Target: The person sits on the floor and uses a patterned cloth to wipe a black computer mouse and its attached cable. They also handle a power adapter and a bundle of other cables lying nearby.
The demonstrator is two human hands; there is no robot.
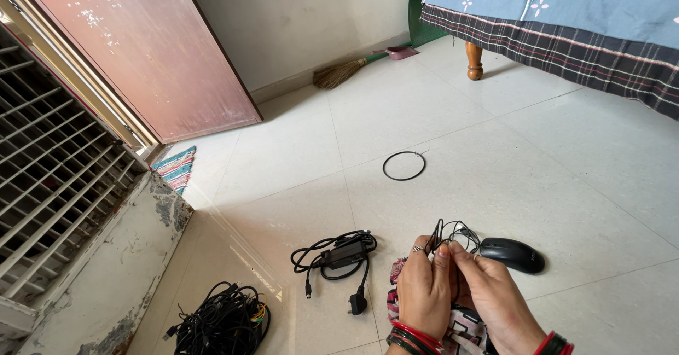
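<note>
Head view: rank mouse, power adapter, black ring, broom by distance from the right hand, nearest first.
From the right hand:
1. Black mouse, just beside it on the floor.
2. Power adapter, to the left, past the left hand.
3. Black ring, farther out on the tiles.
4. Broom, by the far wall.

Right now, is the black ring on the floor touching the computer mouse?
No, the black ring lies alone on the tiles, well apart from the mouse by the hands.

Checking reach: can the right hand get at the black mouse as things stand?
Probably yes. The mouse lies on the bare floor just beside the right hand, nothing between them; but both hands are busy pinching its coiled cable.
</note>
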